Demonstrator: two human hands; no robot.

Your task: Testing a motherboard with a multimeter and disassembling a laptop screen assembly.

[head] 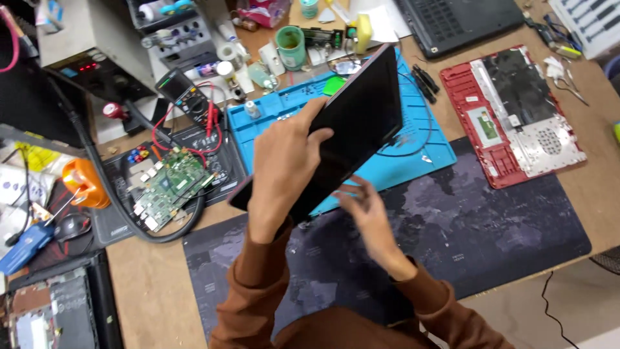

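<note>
Far left edge: orange round lamp-like thing (87, 183) and blue tool (24, 247) on cluttered bench, w/ a black mouse (72, 226) just beside. Next over, green circuit board (171, 187) lies on a dark pad, thick black cable (129, 213) looping around its lower side. Above it, multimeter (187, 97) w/ red leads trailing down toward the board.

Centre: left hand (284, 165) grips the black laptop screen panel (352, 129) along its left edge, fingers curled over the front, thumb side behind; closed firmly on it. Panel is held up off the bench, tilted, one corner high toward top centre, lower corner down-left near the circuit board. It hangs over the blue work mat (407, 155) and partly over the dark desk mat (491, 220). Right hand (368, 216) sits under the panel's lower edge, fingers half-open, tips touching or just at the edge; can't tell if it actually grips. Both sleeves are brown.

Behind the panel: green tape roll (290, 46), small bottles, bits.

Right: black laptop (458, 22) at top, partly out of view. Below it, red laptop base (513, 113), opened up, lies on bare wood, its near edge touching the dark desk mat. Tweezers (571, 87) near far right edge.
</note>
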